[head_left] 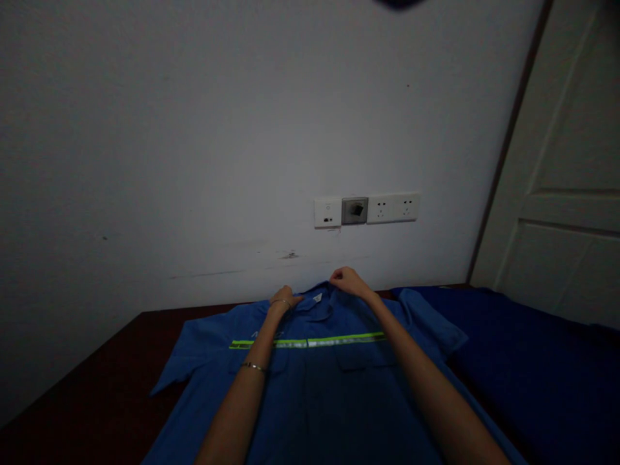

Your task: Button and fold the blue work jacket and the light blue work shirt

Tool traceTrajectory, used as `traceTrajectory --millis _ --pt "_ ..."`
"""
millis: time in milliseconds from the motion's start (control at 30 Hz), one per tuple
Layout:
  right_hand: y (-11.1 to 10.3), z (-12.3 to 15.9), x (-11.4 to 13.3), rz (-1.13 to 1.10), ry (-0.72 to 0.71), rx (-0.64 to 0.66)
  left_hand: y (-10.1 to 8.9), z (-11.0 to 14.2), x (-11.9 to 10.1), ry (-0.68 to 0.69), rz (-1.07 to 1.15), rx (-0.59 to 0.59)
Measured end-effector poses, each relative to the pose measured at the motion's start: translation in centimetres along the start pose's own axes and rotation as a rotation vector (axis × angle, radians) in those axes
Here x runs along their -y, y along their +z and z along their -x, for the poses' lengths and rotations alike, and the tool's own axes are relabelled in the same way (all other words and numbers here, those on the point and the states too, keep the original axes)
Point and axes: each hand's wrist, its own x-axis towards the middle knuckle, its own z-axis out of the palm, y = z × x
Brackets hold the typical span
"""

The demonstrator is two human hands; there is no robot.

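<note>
The blue shirt lies spread, front up, on the dark red surface, collar toward the wall. Right hand pinches the collar's edge between thumb and fingers. Left hand is at the collar's opposite side; whether it grips fabric cannot be determined. Dark blue cloth lies at right.
</note>
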Motion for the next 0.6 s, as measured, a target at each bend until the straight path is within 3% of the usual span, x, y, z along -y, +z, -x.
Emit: traceTrajectory --millis 167,300,600 --pt "-0.2 0.3 -0.3 0.151 0.024 0.159 -0.1 0.2 0.1 -0.005 -0.105 0.042" --pt "0.6 0.3 -0.7 0.219 0.022 0.223 0.3 0.2 0.2 -0.031 -0.113 0.005" --pt "3.1 0.3 -1.4 0.325 -0.016 0.098 1.4 -1.1 1.4 0.016 0.026 -0.104"
